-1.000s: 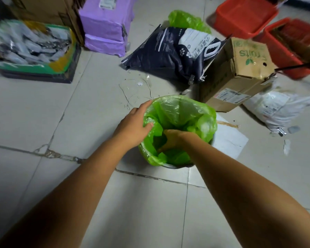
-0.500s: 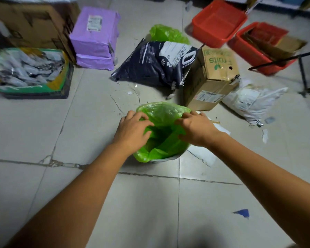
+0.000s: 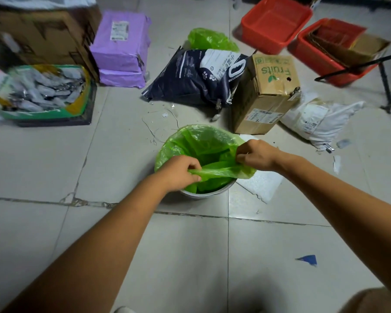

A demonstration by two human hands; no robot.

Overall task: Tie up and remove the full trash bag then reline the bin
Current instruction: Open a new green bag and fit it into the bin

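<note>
Bin (image 3: 209, 192): centre of frame, grey rim showing on the near side.
Bag (image 3: 196, 141): green, in the bin; far edge over the rim, near edge drawn into a taut strip between the hands.
Left hand (image 3: 178, 171): curled round the strip's left end.
Right hand (image 3: 255, 155): pinching the bag's right edge.
Risk: thin film may tear if stretched harder; far edge may slip inside; the bin may tip towards the pull.
</note>
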